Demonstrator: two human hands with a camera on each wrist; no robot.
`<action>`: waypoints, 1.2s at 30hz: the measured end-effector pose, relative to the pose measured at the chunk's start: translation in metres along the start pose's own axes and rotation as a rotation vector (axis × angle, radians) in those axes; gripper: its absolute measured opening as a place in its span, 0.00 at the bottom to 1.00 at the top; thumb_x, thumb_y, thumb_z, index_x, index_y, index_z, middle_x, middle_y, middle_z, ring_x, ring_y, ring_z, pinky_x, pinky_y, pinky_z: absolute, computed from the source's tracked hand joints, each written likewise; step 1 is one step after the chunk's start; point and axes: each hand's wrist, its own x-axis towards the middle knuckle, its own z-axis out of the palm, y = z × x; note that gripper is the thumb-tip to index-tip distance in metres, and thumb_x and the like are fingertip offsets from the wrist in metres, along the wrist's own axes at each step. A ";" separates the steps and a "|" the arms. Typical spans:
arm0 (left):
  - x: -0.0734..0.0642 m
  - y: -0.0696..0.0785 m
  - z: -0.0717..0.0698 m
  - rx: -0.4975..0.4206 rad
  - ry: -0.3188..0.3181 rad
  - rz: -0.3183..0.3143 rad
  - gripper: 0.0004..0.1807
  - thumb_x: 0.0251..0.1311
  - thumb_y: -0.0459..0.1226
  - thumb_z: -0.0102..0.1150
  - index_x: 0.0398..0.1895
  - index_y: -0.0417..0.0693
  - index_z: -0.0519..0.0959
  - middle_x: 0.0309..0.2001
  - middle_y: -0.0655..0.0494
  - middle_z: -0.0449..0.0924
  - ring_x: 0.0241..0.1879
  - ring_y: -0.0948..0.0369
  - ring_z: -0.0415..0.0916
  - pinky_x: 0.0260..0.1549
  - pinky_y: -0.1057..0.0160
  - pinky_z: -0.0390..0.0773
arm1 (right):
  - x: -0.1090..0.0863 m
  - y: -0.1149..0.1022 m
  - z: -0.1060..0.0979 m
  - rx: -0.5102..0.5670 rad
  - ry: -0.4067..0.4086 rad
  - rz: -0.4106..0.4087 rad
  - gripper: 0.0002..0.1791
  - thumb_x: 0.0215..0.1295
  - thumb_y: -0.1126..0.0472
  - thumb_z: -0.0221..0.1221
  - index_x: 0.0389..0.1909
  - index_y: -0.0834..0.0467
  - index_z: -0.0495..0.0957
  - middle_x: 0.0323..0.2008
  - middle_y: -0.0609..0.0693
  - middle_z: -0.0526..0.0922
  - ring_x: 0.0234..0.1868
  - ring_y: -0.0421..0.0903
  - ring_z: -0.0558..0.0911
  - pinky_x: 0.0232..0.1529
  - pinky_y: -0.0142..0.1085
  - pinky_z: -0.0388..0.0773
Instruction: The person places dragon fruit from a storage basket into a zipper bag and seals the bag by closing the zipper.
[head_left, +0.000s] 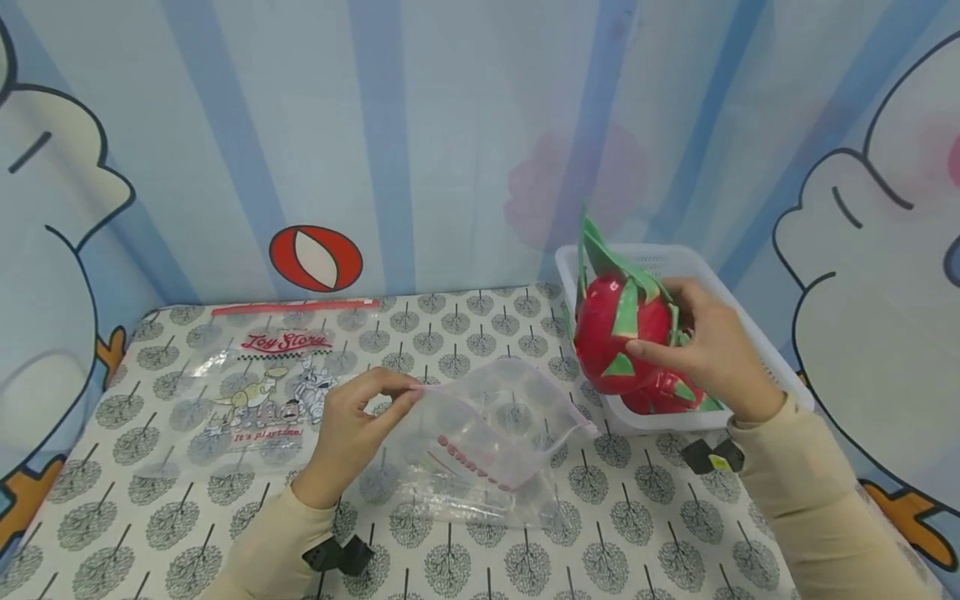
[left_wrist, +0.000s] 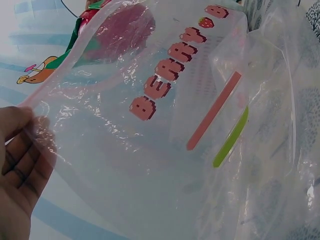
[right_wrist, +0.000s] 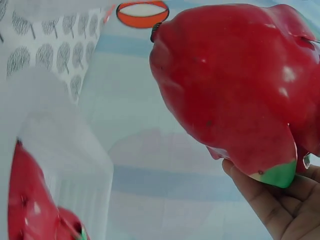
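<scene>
My right hand (head_left: 708,350) grips a red dragon fruit (head_left: 600,333) with green leafy tips, held above the white basket at the right. In the right wrist view the dragon fruit (right_wrist: 230,85) fills the upper right, thumb and fingers around its lower side. My left hand (head_left: 360,425) pinches the pink-edged rim of a clear zip bag (head_left: 517,408) between thumb and fingertips. The bag's mouth gapes towards the basket. In the left wrist view the bag (left_wrist: 125,165) shows red "BERRY" lettering, with my left hand (left_wrist: 22,170) at its edge.
The white basket (head_left: 750,333) holds more red dragon fruit (head_left: 663,393). A second clear bag (head_left: 255,392) with a red zip and "Toy Story" print lies flat at the left. The tree-patterned cloth (head_left: 525,567) covers the table, and a cartoon-printed backdrop (head_left: 465,150) rises behind.
</scene>
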 end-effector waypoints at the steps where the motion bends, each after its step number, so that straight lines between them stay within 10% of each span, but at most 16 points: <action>1: 0.000 0.000 0.000 0.002 0.001 -0.001 0.13 0.44 0.20 0.66 0.33 0.42 0.83 0.28 0.51 0.84 0.29 0.63 0.79 0.35 0.74 0.77 | -0.001 -0.002 0.002 0.003 0.002 0.000 0.37 0.52 0.55 0.70 0.61 0.61 0.66 0.48 0.57 0.79 0.36 0.35 0.76 0.34 0.24 0.77; 18: 0.000 0.000 0.000 0.011 0.009 -0.002 0.13 0.45 0.20 0.66 0.33 0.42 0.83 0.28 0.51 0.84 0.28 0.64 0.78 0.33 0.74 0.76 | -0.015 -0.019 0.040 0.177 0.039 -0.118 0.36 0.48 0.64 0.70 0.60 0.62 0.69 0.52 0.57 0.80 0.45 0.28 0.75 0.43 0.20 0.76; 36: -0.001 0.001 -0.001 0.029 0.013 -0.026 0.13 0.46 0.20 0.66 0.33 0.43 0.83 0.28 0.52 0.84 0.28 0.63 0.78 0.34 0.74 0.76 | -0.021 -0.023 0.066 0.216 -0.111 -0.202 0.41 0.42 0.64 0.74 0.60 0.60 0.69 0.51 0.54 0.81 0.44 0.38 0.81 0.43 0.32 0.83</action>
